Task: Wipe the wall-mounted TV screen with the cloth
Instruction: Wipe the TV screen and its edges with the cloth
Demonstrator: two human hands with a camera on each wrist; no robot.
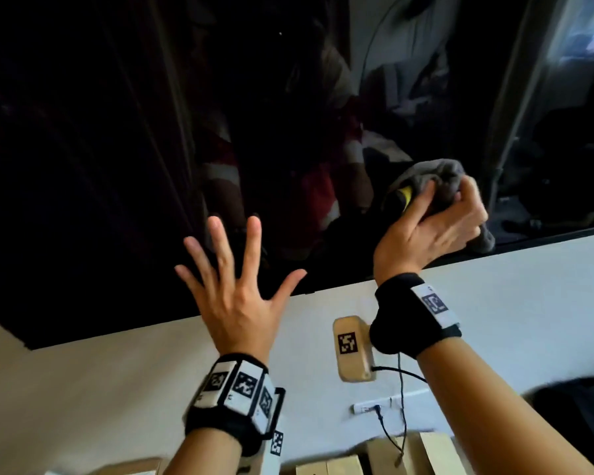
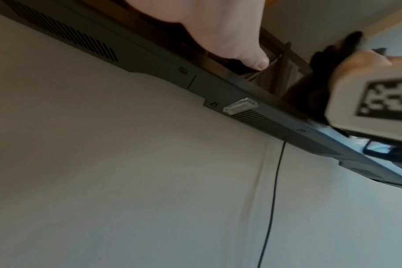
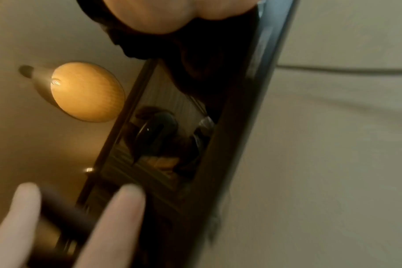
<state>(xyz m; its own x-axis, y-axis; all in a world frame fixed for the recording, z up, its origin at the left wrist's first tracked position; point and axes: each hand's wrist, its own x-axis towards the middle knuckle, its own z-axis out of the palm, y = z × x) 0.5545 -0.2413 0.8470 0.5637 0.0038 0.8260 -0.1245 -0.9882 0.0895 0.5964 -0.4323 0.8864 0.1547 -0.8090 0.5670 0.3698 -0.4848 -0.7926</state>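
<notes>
Fingers of our right hand bunch the grey cloth against the TV screen | left hand splayed beside | we keep pressure even, strokes overlapping.

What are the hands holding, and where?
The right hand grips the bunched grey cloth around its middle. The left hand is spread open, holding nothing.

Bare forearms, no sleeves, black wristband on left w/ white tag blocks, black wrist wrap on right w/ one tag, thin black cable
</notes>
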